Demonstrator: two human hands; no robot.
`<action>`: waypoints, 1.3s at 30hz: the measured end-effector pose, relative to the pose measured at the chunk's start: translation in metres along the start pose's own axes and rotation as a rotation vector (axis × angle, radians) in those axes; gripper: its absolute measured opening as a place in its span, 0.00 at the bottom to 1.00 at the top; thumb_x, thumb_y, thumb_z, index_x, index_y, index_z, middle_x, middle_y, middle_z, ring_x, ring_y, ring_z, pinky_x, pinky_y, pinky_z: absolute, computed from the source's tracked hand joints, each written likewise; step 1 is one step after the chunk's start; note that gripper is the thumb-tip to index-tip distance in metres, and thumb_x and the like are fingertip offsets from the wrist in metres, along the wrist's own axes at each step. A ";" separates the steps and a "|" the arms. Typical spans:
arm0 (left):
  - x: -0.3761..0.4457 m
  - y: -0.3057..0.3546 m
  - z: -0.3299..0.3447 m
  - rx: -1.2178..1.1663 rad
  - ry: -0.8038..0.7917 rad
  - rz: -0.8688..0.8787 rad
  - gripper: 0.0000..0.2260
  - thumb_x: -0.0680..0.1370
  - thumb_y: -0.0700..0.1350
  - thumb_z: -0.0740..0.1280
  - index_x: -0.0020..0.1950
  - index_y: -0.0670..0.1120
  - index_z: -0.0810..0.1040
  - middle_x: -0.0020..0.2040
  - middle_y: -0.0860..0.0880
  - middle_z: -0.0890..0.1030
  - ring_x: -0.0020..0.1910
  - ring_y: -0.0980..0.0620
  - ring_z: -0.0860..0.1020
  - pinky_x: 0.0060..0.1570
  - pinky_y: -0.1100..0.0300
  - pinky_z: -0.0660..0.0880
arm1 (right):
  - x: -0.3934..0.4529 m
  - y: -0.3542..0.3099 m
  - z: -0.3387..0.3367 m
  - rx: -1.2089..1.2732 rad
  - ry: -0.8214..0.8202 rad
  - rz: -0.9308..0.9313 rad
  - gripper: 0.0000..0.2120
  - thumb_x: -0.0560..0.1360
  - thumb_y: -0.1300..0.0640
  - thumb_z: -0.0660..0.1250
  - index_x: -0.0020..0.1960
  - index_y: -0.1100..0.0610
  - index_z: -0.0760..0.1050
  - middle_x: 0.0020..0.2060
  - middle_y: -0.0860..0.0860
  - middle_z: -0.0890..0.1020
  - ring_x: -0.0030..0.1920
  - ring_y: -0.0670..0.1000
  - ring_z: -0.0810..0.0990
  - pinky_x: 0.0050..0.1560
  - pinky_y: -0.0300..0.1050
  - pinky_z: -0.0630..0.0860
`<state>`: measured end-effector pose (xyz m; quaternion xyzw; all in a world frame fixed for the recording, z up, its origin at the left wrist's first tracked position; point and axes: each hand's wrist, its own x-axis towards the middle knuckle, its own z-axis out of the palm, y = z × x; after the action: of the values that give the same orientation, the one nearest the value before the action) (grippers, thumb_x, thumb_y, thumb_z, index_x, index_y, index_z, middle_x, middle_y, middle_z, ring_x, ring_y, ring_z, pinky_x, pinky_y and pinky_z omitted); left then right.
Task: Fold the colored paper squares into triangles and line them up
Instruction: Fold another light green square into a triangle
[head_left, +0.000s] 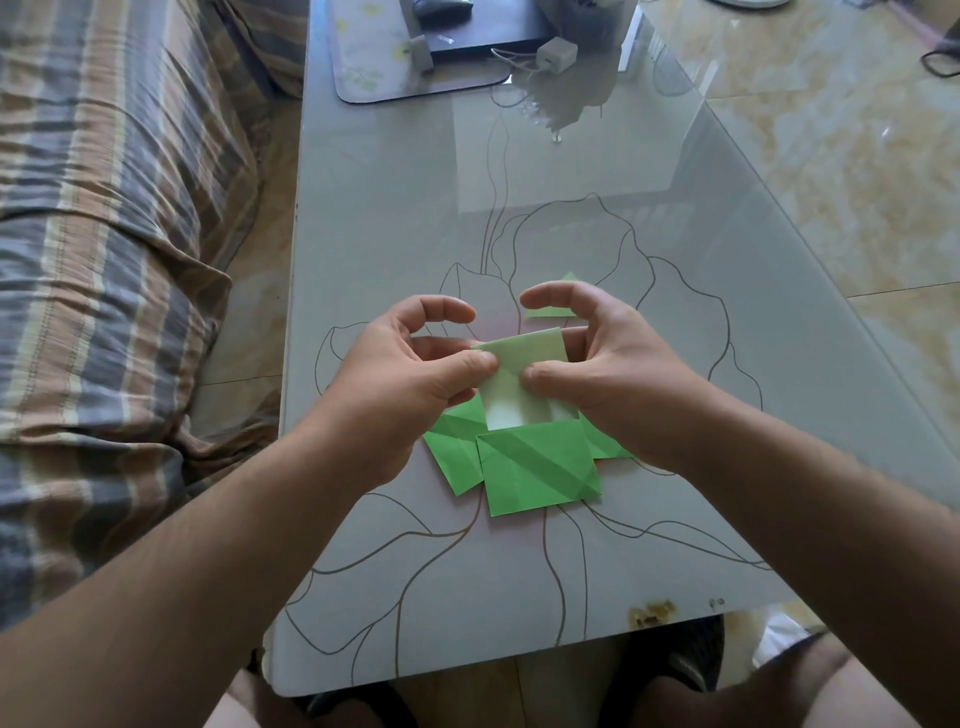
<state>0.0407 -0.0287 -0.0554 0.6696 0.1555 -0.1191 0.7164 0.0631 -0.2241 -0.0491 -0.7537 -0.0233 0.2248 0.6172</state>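
A person seated at a glass-topped table (519, 571) lifts one pale green paper square (524, 371) above a loose pile of brighter green squares (535, 467), the left hand (410, 374) and the right hand (597, 364) each pinching the sheet between thumb and curled fingers, the forefingers arched clear above it. The sheet hangs in the air just over the pile, its upper edge bent towards the far side, in what looks like the start of a fold. Beyond the hands, a finished green triangle (558, 299) lies flat on the table, partly hidden by the right forefinger. The squares in the pile overlap at odd angles and carry diagonal creases. The risk from here, on the evidence of the grip, is a crooked fold: with the paper held aloft rather than pressed to the table, opposite corners could miss each other and the crease could set off the diagonal. The glossy glass may also let a pressed sheet slide, and a low wrist could nudge the pile below. A striped sofa (104, 260) stands to the left, and a charger (557, 53) sits at the table's far end.
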 end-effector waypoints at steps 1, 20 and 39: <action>0.000 0.000 0.000 -0.006 -0.003 -0.006 0.16 0.75 0.34 0.75 0.58 0.49 0.79 0.44 0.44 0.85 0.47 0.43 0.84 0.60 0.42 0.80 | 0.000 0.000 0.000 0.001 -0.003 0.000 0.28 0.75 0.71 0.70 0.68 0.48 0.72 0.47 0.58 0.88 0.43 0.57 0.86 0.49 0.60 0.81; -0.002 0.000 -0.004 0.059 -0.059 0.114 0.11 0.82 0.35 0.66 0.61 0.47 0.78 0.47 0.37 0.86 0.45 0.44 0.85 0.55 0.48 0.83 | 0.001 0.002 -0.003 0.042 -0.027 0.003 0.29 0.73 0.70 0.71 0.68 0.47 0.72 0.48 0.59 0.88 0.44 0.60 0.85 0.52 0.68 0.80; 0.003 -0.002 -0.020 0.525 -0.101 0.479 0.10 0.74 0.43 0.78 0.51 0.57 0.87 0.48 0.57 0.88 0.48 0.53 0.87 0.56 0.52 0.83 | 0.002 0.000 -0.014 0.079 -0.113 0.014 0.22 0.79 0.62 0.71 0.69 0.46 0.73 0.49 0.56 0.87 0.45 0.54 0.84 0.52 0.52 0.79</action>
<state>0.0413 -0.0089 -0.0589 0.8416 -0.0773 -0.0166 0.5343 0.0697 -0.2363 -0.0476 -0.7150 -0.0442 0.2721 0.6425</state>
